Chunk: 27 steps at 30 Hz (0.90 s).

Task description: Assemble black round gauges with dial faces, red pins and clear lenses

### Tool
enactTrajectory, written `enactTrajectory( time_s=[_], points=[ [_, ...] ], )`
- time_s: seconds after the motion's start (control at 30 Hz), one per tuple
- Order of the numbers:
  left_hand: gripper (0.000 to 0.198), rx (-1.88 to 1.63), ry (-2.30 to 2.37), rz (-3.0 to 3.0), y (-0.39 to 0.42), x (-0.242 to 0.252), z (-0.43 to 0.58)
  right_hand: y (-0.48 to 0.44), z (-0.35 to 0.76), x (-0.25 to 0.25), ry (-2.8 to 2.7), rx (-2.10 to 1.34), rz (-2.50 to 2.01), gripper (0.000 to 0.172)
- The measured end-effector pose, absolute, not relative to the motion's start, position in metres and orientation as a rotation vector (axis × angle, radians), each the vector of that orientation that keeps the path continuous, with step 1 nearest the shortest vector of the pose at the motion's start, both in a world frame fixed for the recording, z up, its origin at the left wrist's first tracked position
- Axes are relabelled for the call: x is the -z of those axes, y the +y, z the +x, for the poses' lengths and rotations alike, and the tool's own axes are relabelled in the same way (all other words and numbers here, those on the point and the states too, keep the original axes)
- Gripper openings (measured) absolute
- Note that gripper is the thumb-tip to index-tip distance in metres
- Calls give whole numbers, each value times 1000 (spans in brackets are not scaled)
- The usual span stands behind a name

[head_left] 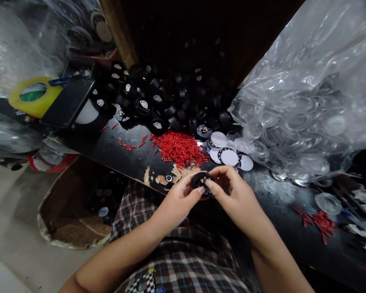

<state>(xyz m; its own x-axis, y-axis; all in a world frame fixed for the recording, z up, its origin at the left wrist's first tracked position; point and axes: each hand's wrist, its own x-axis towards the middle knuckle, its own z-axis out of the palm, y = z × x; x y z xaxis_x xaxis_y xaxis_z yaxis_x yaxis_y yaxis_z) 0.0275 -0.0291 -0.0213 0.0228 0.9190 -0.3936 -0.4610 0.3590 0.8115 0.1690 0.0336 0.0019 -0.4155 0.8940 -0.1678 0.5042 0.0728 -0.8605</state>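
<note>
Both hands share one black round part [197,178] just over the front edge of the black worktop [134,160]: the grip of the left hand [184,190] pinches its left side, the grip of the right hand [230,186] its right, both thumbs on its upward face. The worktop's surface is dull and scuffed, worn to pale patches along the front edge, where a small round fitting [168,178] lies. Just beyond the hands is a mound of red slivers [181,148], with a few strays to its left; white discs [230,156] overlap to its right. Behind them, black round cases [171,101] heap up into a dark recess. On the left, a phone [67,103] rests against a yellow tape roll [18,99]. A clear plastic bag [295,65] full of transparent rings [295,122] slumps across the right, and nearer lie a second, smaller red cluster [321,224] and a clear round cover [327,203]. Below left, a wide brown container [57,219] stands on the grey floor [12,195], dark pieces inside it. The light is dim.
</note>
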Motion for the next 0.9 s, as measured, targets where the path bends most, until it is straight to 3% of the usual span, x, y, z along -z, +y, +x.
enactTrajectory(
  time_s=[0.17, 0.43, 0.6, 0.7, 0.9],
  points=[
    [32, -1060, 1192, 756, -37, 20, 19, 20, 170, 1, -2009, -1313, -1307, 10],
    [30, -1163, 1139, 486, -44, 25, 4, 37, 159, -5, -2198, -1153, -1197, 13],
    [28, -1272, 1166, 378, -43, 27, 1, 70, 153, 5, -2575, -389, -1453, 13],
    [26, -1328, 1123, 360, -42, 25, 4, 77, 146, 9, -2698, -184, -1509, 12],
    [22, -1466, 1027, 316, -29, 20, 15, 62, 146, 4, -2573, -565, -1330, 10]
  ],
)
